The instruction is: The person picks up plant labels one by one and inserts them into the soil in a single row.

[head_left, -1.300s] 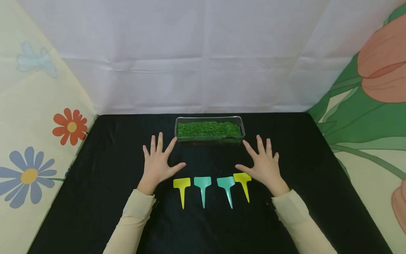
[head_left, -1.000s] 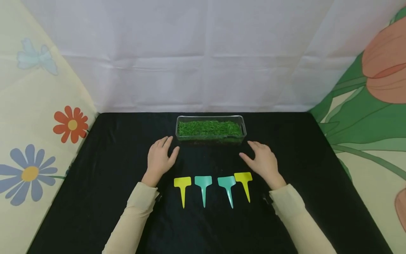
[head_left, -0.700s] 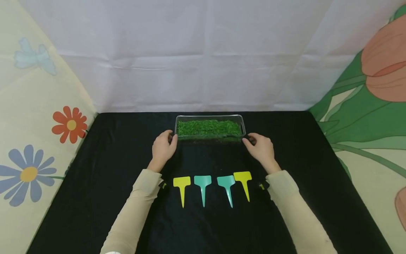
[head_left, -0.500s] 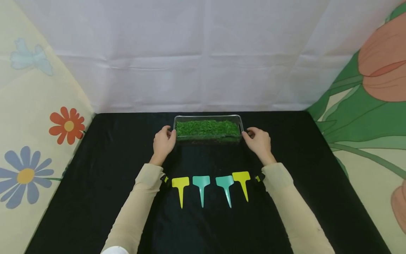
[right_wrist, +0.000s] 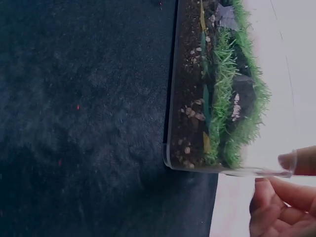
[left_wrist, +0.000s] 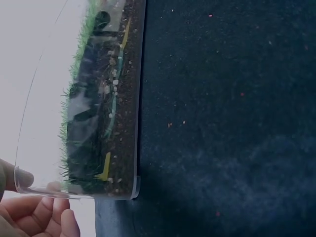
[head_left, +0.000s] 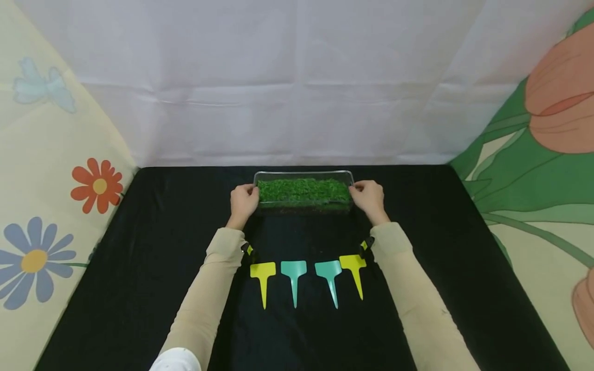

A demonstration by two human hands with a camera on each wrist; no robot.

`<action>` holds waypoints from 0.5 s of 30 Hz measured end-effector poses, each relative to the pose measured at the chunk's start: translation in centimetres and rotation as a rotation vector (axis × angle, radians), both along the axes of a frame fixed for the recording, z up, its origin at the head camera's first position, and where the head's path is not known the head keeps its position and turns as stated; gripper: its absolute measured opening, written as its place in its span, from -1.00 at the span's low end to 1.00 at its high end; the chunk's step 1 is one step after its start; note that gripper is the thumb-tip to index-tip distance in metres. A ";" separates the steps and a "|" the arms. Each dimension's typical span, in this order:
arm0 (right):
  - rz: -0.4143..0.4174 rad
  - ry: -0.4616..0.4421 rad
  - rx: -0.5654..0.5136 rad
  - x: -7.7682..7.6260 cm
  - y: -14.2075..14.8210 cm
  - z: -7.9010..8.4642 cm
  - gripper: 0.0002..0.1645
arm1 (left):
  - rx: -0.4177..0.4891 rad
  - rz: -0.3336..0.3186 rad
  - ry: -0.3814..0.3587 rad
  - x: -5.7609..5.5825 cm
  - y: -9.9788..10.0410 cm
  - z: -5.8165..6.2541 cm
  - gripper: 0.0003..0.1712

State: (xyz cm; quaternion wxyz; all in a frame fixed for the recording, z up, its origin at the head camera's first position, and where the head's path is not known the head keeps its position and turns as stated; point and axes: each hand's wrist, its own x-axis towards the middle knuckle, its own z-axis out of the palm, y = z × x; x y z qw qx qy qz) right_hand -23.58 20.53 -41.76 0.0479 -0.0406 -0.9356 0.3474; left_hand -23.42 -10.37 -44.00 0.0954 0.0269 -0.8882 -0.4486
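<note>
Planter box [head_left: 303, 209]: a clear plastic rectangular container, set lengthwise in front of me at the far side of the desk [head_left: 139, 283], with one of my hands at each end.
Left hand [head_left: 243, 201]: pinching the box's left end, thumb at the upper corner nearest me, fingers curled against the end wall.
Right hand [head_left: 370, 198]: pinching the right end in mirror fashion, thumb at the near upper corner, fingers bent outside the wall.
Inside the box: bright green grass [head_left: 303, 190] over dark soil [right_wrist: 182, 79] dotted with pale pebbles [right_wrist: 191, 112]; the wrist views show these layers through the side.
Plant markers: four T-shaped ones in a row between my forearms, stems pointing toward me; from left, yellow [head_left: 263, 269], teal [head_left: 294, 268], teal [head_left: 328, 269], yellow [head_left: 352, 262]. The two on the right lie just beside each other.
Desk covering: black cloth.
My sleeves [head_left: 204, 299]: cream, with a small black-and-yellow device [head_left: 248, 250] at each wrist.
Backdrop [head_left: 297, 103]: creased white fabric, flanked by flower-patterned panels [head_left: 46, 154].
</note>
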 end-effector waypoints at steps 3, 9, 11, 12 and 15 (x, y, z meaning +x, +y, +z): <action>-0.011 0.002 -0.005 -0.2 0.0 -0.2 -0.65 | -0.023 -0.002 0.027 -0.1 0.1 -0.2 -0.72; -0.021 -0.005 0.000 -0.4 -0.2 -0.3 -0.66 | -0.046 0.009 0.087 -0.5 0.2 -0.4 -0.74; -0.015 0.001 0.010 -0.5 -0.3 -0.3 -0.66 | -0.055 0.018 0.099 -0.5 0.2 -0.4 -0.73; -0.013 0.005 0.010 -0.5 -0.3 -0.4 -0.66 | -0.054 0.020 0.098 -0.5 0.2 -0.4 -0.74; -0.004 0.021 0.014 -0.5 -0.3 -0.5 -0.66 | -0.052 0.028 0.088 -0.4 0.1 -0.4 -0.76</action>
